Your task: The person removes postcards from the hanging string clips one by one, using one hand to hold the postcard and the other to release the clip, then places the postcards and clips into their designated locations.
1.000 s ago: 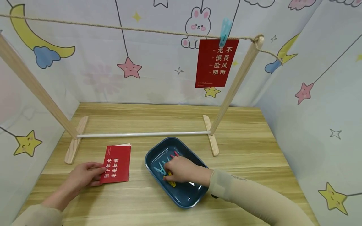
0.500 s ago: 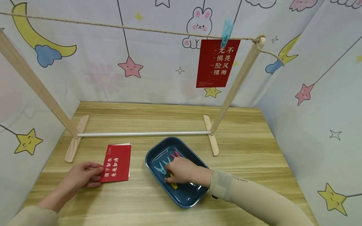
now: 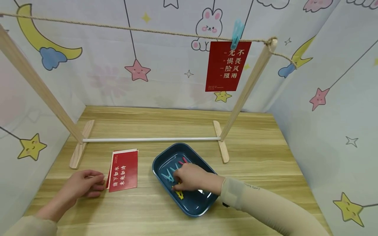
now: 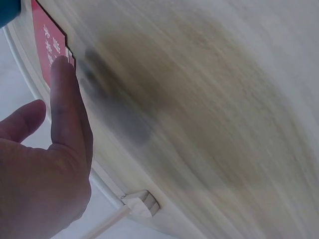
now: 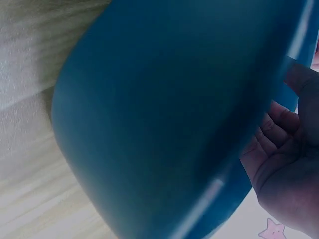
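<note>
A small stack of red cards [image 3: 125, 173] with white lettering lies on the wooden table, with slightly fanned edges. At its left edge is my left hand [image 3: 84, 185]; in the left wrist view its fingers [image 4: 67, 104] are extended, the index fingertip overlaps the card edge and the thumb is apart. My right hand [image 3: 190, 177] reaches down into a dark blue tray [image 3: 203, 211]. Its thumb and fingers are at a yellow clothespin [image 3: 179, 195], with light blue clothespins [image 3: 167, 177] beside them. The tray wall hides the fingertips in the right wrist view; I cannot tell whether they pinch the clothespin.
A twine line [image 3: 165, 32] runs between two wooden posts [image 3: 251, 85] joined below by a white rod [image 3: 153, 140]. A red card [image 3: 224, 78] hangs from it on a light blue clothespin [image 3: 237, 34]. Pink clothespins [image 3: 183, 160] lie in the tray.
The top card has slid slightly right and tilted, showing edges of cards beneath. My left hand has drawn back slightly left. The yellow clothespin has shifted slightly under my right fingers.
</note>
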The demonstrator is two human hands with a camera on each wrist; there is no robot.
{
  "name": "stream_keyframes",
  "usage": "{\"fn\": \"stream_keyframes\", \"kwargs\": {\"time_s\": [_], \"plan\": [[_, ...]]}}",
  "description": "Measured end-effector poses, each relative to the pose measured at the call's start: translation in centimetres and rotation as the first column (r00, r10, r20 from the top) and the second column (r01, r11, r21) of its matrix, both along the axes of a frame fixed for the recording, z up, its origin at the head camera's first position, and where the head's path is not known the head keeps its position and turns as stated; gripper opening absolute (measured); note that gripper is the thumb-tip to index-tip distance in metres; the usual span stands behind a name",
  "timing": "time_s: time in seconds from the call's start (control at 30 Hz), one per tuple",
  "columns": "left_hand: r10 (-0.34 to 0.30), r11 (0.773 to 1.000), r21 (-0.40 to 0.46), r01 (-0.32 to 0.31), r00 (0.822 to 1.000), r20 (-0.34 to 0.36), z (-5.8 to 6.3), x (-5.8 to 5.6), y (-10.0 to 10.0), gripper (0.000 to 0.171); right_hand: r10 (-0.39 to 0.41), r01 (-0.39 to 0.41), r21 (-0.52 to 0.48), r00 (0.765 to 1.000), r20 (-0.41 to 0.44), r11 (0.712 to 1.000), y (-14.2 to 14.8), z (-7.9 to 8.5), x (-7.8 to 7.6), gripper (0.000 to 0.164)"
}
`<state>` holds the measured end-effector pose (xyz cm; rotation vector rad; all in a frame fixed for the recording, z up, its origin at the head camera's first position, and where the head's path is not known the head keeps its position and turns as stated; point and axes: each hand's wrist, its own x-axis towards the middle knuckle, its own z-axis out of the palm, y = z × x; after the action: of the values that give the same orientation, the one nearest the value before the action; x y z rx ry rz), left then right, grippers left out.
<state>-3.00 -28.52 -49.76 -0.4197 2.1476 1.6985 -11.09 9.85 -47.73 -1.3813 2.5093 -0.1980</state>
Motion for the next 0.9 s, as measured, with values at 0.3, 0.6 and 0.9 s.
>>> {"fn": "stream_keyframes", "kwargs": {"time_s": [0.3, 0.6, 0.9], "plan": [[-0.009, 0.998, -0.070, 0.008, 1.000, -0.025, 1.9, -1.6, 1.7, 0.044, -0.029, 0.028, -0.045, 0.999, -0.027, 0.999, 0.8, 1.0, -0.9, 0.029], [-0.071, 0.995, -0.072, 0.064, 0.991, -0.110, 3.9, -4.0, 4.4, 0.043, -0.068, 0.070, -0.122, 0.998, 0.018, 0.990, 1.6, 3.0, -1.6, 0.027], [-0.151, 0.989, -0.033, 0.147, 0.979, -0.140, 6.3, -6.4, 7.5, 0.040, -0.096, 0.105, -0.200, 0.994, 0.053, 0.974, 2.6, 5.1, -2.4, 0.025]]}}
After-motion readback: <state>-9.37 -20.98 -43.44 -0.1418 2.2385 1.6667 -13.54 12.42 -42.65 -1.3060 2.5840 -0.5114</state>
